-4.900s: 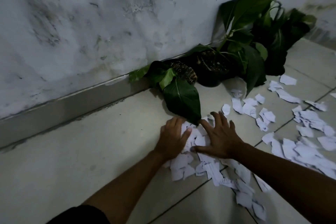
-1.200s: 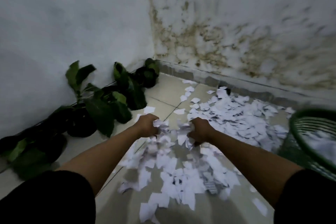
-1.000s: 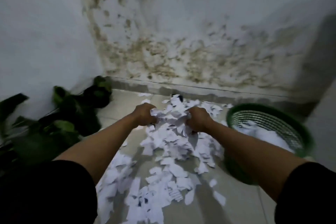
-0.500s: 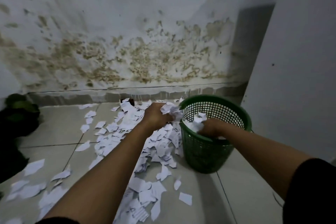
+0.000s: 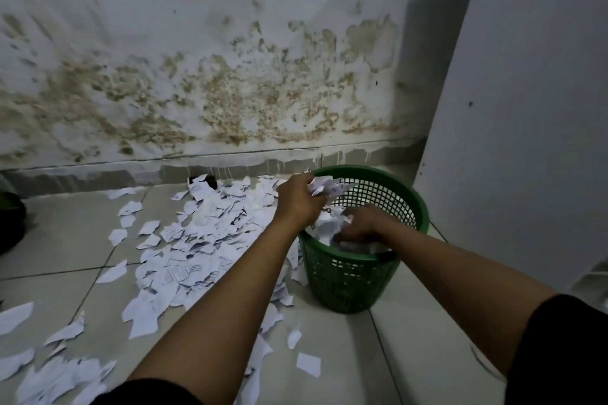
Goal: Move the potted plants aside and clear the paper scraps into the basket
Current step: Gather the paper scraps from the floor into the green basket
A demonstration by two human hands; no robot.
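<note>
Pale floor tiles (image 5: 329,381) lie nearest me, strewn with paper scraps (image 5: 184,260). Beyond, my left hand (image 5: 297,199) clutches a wad over the green basket (image 5: 348,276) rim so it drops inside; my right hand (image 5: 362,222) is down in the basket, its grip hidden. Behind stands the stained wall (image 5: 230,92).
</note>
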